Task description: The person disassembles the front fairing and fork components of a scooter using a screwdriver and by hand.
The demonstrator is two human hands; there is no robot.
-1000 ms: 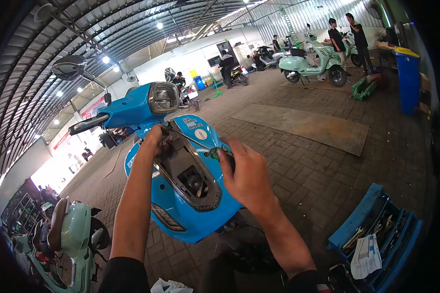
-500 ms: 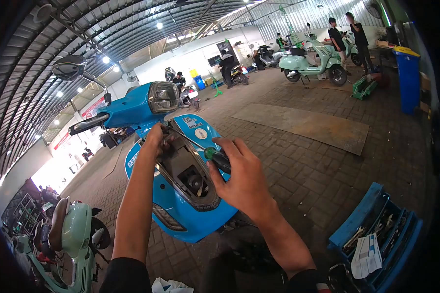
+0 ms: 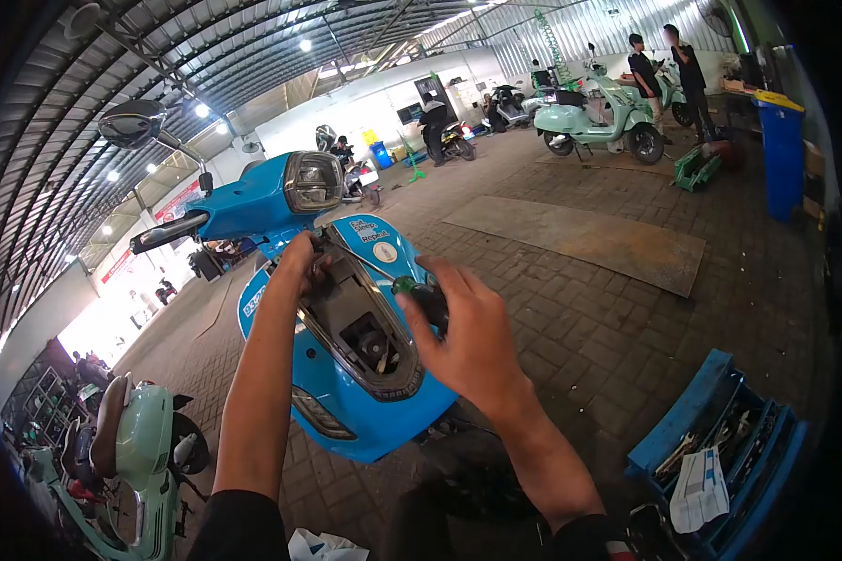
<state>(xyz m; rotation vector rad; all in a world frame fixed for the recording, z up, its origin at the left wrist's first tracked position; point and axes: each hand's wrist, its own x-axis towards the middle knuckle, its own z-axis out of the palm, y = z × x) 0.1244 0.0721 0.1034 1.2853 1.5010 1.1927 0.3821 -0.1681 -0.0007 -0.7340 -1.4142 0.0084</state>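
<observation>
A blue scooter [image 3: 346,432] stands in front of me, with a long opening [image 3: 346,297] in its front panel. My right hand [image 3: 468,327] is closed around the green and black handle of a screwdriver [image 3: 410,286], to the right of the opening. Its thin shaft slants up and left to the opening's upper end. Around that end, near the shaft's tip, my left hand [image 3: 301,265] has its fingers bent inward. What those fingers hold is hidden, and so is the tip itself.
An open blue toolbox [image 3: 683,411] with wrenches and a paper box [image 3: 700,491] on top sits at lower right. A pale green scooter [image 3: 145,458] is at lower left. Further back are a metal plate [image 3: 580,241], a blue bin [image 3: 782,159], other scooters [image 3: 599,122] and several people.
My right hand has turned slightly on the screwdriver handle, its fingers shifting a little. The left hand stays at the upper end of the opening.
</observation>
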